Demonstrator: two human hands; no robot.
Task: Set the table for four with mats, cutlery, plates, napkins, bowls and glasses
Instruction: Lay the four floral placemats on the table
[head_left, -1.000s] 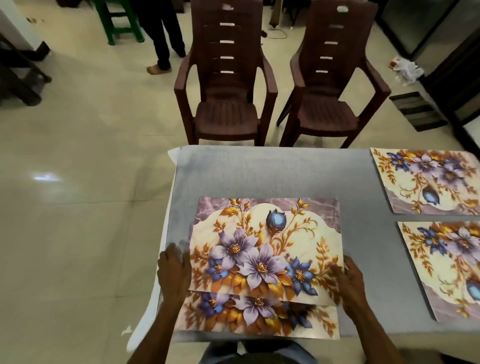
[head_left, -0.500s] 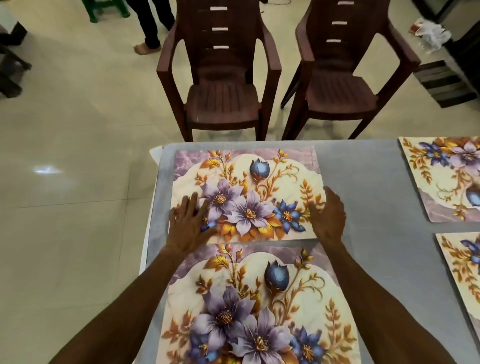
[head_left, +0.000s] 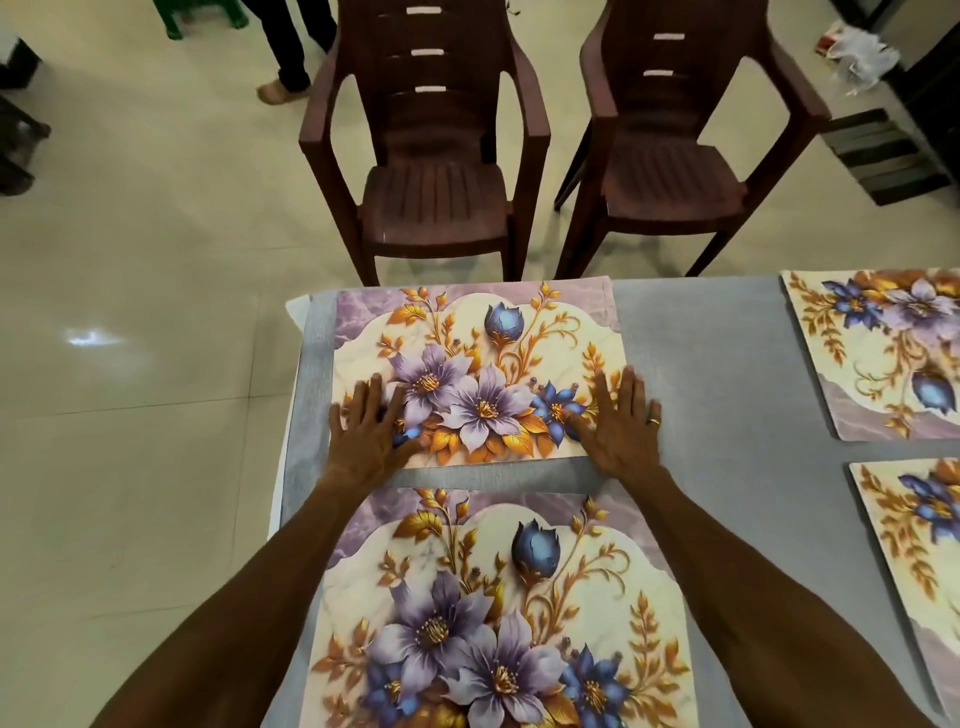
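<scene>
A grey, finely woven cloth covers the table (head_left: 717, 364), and four flat rectangular mats lie on it, each glossy and printed with purple and blue flowers, gold leaves and a cream panel framed in marbled lilac. The far mat (head_left: 478, 374) sits in the middle of the frame, its top edge right at the table's far edge. The near mat (head_left: 493, 613) fills the lower centre, with a narrow strip of bare cloth between the two. Two more mats lie at the right edge of the frame, the upper right mat (head_left: 883, 353) and the lower right mat (head_left: 914, 535), both turned at an angle and cut off by the frame.

The left hand (head_left: 366, 431) lies flat, palm down, on the far mat's lower left corner, fingers spread apart and gripping nothing. The right hand (head_left: 621, 426) lies flat too, fingers straight and slightly fanned, half on the mat's lower right corner and half on the cloth, a gold ring on one finger. Both forearms stretch out over the near mat.

Across the table, on pale glossy floor tiles, stand two dark brown moulded plastic armchairs, the left chair (head_left: 431, 197) and the right chair (head_left: 675, 171), with slotted backs and ribbed seats.
</scene>
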